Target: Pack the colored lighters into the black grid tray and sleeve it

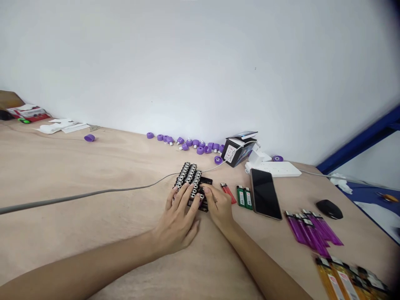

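Note:
A black block with rows of small round metal-topped parts [189, 173] sits on the wooden table in the middle of the view. My left hand [178, 216] rests with spread fingers on its near left part. At its right side, the fingers of my right hand [218, 204] are bent together; what they pinch is too small to name. A red lighter [228, 193] lies just right of my right hand, and beyond it are two green lighters [244, 197].
A phone [265, 193], a white power strip [275, 168], a black mouse [329, 209], purple lighters [312, 231] and orange lighters [339, 277] lie rightward. Several purple caps [200, 146] and a black box [239, 150] stand near the wall. A grey cable [93, 194] crosses the left side.

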`<state>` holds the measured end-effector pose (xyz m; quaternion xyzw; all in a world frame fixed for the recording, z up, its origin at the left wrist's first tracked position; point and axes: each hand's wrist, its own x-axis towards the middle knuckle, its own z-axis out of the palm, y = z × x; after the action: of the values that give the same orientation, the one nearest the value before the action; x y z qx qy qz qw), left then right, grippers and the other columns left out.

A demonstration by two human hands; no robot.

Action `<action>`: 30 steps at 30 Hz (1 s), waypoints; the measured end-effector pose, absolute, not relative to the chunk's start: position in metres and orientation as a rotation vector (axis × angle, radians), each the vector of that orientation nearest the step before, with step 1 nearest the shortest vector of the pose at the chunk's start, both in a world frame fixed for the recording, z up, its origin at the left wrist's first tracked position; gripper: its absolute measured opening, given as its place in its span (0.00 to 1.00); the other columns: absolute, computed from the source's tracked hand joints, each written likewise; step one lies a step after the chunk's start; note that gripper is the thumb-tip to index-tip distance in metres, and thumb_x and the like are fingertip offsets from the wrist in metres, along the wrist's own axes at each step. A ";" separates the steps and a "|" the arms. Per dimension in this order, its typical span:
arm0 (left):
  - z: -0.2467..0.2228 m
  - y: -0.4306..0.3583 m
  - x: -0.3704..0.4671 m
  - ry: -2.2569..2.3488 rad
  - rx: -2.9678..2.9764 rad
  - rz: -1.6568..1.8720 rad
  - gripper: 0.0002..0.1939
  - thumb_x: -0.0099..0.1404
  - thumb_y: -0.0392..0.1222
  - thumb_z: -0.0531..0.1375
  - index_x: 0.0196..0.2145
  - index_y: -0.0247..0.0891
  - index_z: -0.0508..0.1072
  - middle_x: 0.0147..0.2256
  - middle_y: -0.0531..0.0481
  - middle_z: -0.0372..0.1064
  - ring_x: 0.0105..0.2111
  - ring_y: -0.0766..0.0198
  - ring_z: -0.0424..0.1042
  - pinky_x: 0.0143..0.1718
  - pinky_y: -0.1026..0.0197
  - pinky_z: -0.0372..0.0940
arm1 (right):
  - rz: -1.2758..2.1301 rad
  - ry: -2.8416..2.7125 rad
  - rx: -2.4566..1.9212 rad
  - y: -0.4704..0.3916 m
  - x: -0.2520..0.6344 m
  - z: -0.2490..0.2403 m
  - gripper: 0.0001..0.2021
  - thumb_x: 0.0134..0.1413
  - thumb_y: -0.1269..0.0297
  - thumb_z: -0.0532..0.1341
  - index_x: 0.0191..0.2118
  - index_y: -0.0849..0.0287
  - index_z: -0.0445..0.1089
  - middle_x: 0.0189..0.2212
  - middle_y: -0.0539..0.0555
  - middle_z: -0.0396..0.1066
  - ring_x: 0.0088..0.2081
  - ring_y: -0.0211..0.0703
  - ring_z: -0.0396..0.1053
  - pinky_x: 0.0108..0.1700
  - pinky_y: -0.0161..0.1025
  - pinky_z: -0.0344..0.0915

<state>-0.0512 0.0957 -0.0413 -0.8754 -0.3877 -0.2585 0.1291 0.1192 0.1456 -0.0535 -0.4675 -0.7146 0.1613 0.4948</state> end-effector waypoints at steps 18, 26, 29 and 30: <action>-0.043 0.095 -0.051 -1.120 -2.529 -0.760 0.31 0.65 0.40 0.55 0.63 0.25 0.55 0.65 0.22 0.46 0.67 0.34 0.43 0.62 0.34 0.43 | 0.070 -1.942 -0.993 0.121 0.149 -0.045 0.14 0.65 0.71 0.50 0.47 0.61 0.72 0.37 0.59 0.79 0.38 0.48 0.77 0.42 0.45 0.72; -0.039 0.083 -0.052 -0.666 -2.737 -0.947 0.29 0.62 0.31 0.56 0.60 0.21 0.56 0.61 0.19 0.52 0.66 0.35 0.46 0.61 0.36 0.54 | -0.401 -2.027 -1.011 0.063 0.216 -0.029 0.10 0.57 0.77 0.57 0.41 0.60 0.70 0.29 0.57 0.77 0.32 0.46 0.74 0.39 0.42 0.69; -0.039 0.074 -0.052 -0.357 -2.881 -1.021 0.26 0.61 0.31 0.55 0.56 0.21 0.60 0.58 0.21 0.58 0.65 0.41 0.52 0.57 0.47 0.64 | -0.633 -1.814 -1.445 0.058 0.268 -0.017 0.06 0.59 0.68 0.57 0.35 0.58 0.72 0.28 0.57 0.76 0.30 0.47 0.73 0.36 0.42 0.67; -0.038 0.072 -0.052 -0.299 -2.912 -1.017 0.24 0.60 0.31 0.54 0.55 0.21 0.61 0.56 0.22 0.61 0.64 0.43 0.53 0.56 0.49 0.66 | -0.605 -1.684 -1.679 0.058 0.286 -0.012 0.09 0.60 0.64 0.55 0.35 0.59 0.72 0.30 0.58 0.77 0.32 0.50 0.74 0.37 0.43 0.67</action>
<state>-0.0521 0.0718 -0.0378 -0.9394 -0.0965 -0.3282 0.0212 0.2861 0.0576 -0.0117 -0.6443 -0.6461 -0.2323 0.3369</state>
